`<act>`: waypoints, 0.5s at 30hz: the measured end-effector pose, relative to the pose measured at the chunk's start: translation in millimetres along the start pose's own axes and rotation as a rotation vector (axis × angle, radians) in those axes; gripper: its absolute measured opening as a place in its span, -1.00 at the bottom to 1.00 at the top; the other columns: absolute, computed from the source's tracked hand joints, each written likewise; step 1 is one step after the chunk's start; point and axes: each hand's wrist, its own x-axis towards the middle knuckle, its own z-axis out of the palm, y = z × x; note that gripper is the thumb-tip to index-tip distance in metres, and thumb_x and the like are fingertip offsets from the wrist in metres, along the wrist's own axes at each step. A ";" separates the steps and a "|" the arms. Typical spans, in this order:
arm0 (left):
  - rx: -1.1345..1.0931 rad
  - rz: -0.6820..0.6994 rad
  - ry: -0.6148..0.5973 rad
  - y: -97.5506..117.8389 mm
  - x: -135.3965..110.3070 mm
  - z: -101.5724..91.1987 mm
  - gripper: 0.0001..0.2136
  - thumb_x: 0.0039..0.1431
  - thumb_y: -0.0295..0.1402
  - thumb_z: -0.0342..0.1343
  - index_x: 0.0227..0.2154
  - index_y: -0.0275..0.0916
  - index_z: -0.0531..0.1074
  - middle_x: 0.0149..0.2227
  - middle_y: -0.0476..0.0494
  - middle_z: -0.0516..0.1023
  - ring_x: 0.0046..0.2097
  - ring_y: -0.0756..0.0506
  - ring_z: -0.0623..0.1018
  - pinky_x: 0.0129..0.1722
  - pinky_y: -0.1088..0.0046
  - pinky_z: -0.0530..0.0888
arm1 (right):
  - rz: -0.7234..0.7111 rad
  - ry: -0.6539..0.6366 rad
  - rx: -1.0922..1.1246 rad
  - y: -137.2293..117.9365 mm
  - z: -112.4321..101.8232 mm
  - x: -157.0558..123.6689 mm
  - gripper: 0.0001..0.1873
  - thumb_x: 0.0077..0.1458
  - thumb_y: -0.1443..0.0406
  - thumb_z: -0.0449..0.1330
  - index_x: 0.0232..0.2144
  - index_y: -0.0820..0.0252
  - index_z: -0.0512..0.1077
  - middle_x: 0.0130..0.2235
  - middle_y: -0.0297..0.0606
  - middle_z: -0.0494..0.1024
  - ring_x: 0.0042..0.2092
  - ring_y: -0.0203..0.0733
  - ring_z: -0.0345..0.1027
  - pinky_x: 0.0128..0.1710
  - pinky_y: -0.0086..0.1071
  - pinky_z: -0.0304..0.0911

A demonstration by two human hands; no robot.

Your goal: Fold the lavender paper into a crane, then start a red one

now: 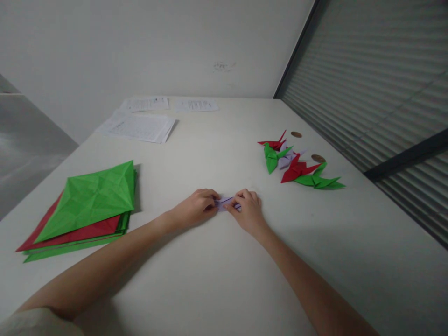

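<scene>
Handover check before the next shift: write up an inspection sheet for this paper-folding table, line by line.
Surface: white table, matt.
Work things: small lilac paper pressed on the table between both hands; stack of green and red sheets at the left.
Clutter: folded figures in red, green and lilac at the right, brown discs beside them; printed sheets at the far edge.
Hands: left hand and right hand each pinch an end of the lilac paper.
Cables: nothing seen.
Surroundings: plain wall behind, slatted blind to the right.

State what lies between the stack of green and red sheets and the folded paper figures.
In the head view, the left hand and right hand, pinching a small lilac paper.
</scene>
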 end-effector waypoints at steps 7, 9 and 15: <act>-0.036 -0.007 0.011 -2.7 1.2 1.8 -0.84 0.18 -0.47 0.12 -0.52 -0.29 0.47 -0.20 -0.22 0.55 -0.17 -0.10 0.51 -0.11 0.35 0.46 | 0.014 -0.021 -0.018 -1.1 -0.7 0.8 -0.80 0.09 0.12 0.28 -0.47 0.08 0.51 -0.20 -0.21 0.44 -0.10 -0.03 0.23 -0.12 -0.16 0.09; -0.046 -0.016 0.022 -3.0 1.1 3.6 -0.84 0.16 -0.49 0.13 -0.53 -0.29 0.45 -0.22 -0.22 0.55 -0.17 -0.09 0.51 -0.13 0.37 0.46 | 0.018 -0.021 -0.016 -1.2 -0.5 1.1 -0.80 0.09 0.12 0.28 -0.47 0.08 0.51 -0.19 -0.22 0.44 -0.09 -0.02 0.23 -0.12 -0.16 0.09; -0.082 -0.039 0.018 -3.3 1.1 2.3 -0.84 0.15 -0.47 0.15 -0.54 -0.28 0.42 -0.18 -0.22 0.54 -0.15 -0.09 0.50 -0.13 0.38 0.46 | 0.019 -0.015 -0.006 -0.6 0.3 1.9 -0.78 0.09 0.11 0.27 -0.49 0.08 0.50 -0.20 -0.22 0.45 -0.10 -0.02 0.23 -0.13 -0.16 0.08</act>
